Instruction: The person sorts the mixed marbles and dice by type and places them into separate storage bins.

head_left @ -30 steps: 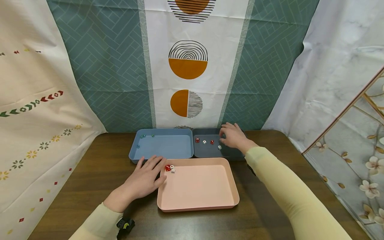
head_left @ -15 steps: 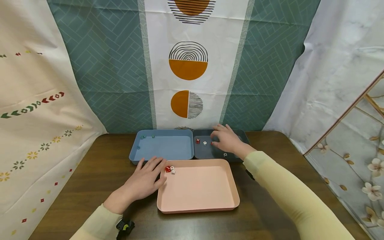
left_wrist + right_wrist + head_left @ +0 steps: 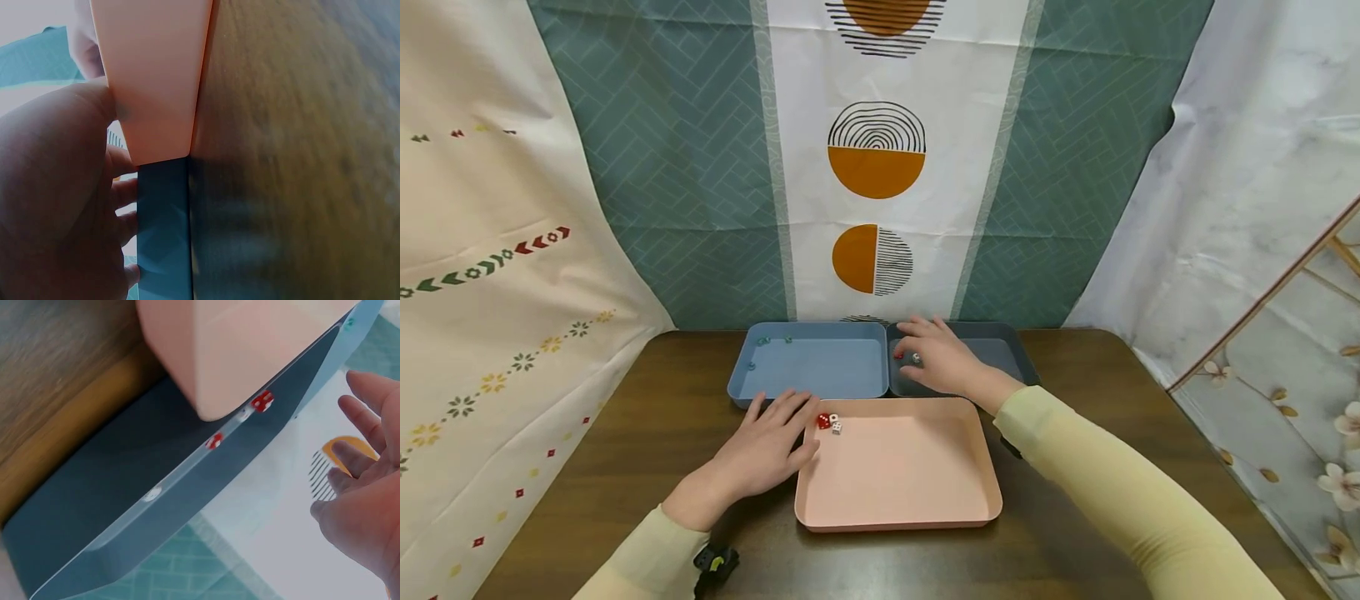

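Note:
My right hand point(image 3: 943, 362) hovers over the left part of the dark blue-grey tray point(image 3: 1026, 367). In the right wrist view its fingers are loosely bent, with nothing visible between them. Below its fingers sit a red die point(image 3: 898, 356) and a white die point(image 3: 916, 358); the right wrist view also shows another red die point(image 3: 214, 440) and a white die point(image 3: 152, 494). My left hand point(image 3: 760, 454) rests at the upper-left corner of the pink tray point(image 3: 898, 475), its thumb touching the rim. Beside its fingertips, a red die point(image 3: 823, 421) and two white dice point(image 3: 837, 428) lie in that corner.
A light blue tray point(image 3: 820, 371) adjoins the dark tray on the left and holds several small green and blue dice point(image 3: 763, 341). All trays stand on a brown wooden table point(image 3: 647, 425). Patterned cloth point(image 3: 876, 167) hangs behind.
My right hand has swept left across the dark tray. Between the earlier frames, a white die in that tray shifted nearer and right. My left hand stays in place.

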